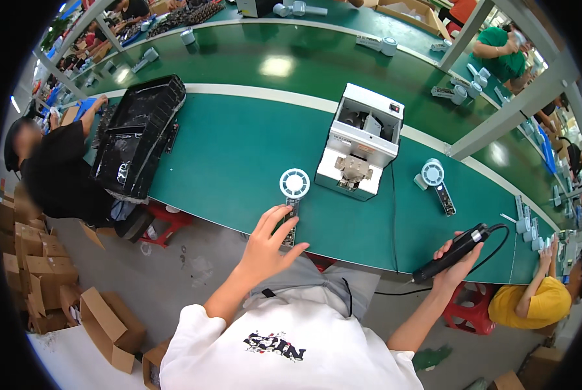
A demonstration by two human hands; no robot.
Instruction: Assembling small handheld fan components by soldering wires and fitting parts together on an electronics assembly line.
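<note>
Head view, looking down on a green bench (239, 156). The left hand (268, 244) is out over the near edge, fingers spread wide and loose, its fingertips touching the open handle of a small white fan (293, 195) that lies flat on the bench; the hand is laid on it, not clamped round it. The fan's round head points away from the person, just beside a white boxy machine (362, 140). Over on the right, the right hand (456, 263) is wrapped tight round a black electric screwdriver (448, 252), tip angled down and to the left, off the bench edge, its cable looping back over the green. A second fan (435, 182) lies further right, well apart from both hands. Stacked black trays (138, 133) sit at far left.
</note>
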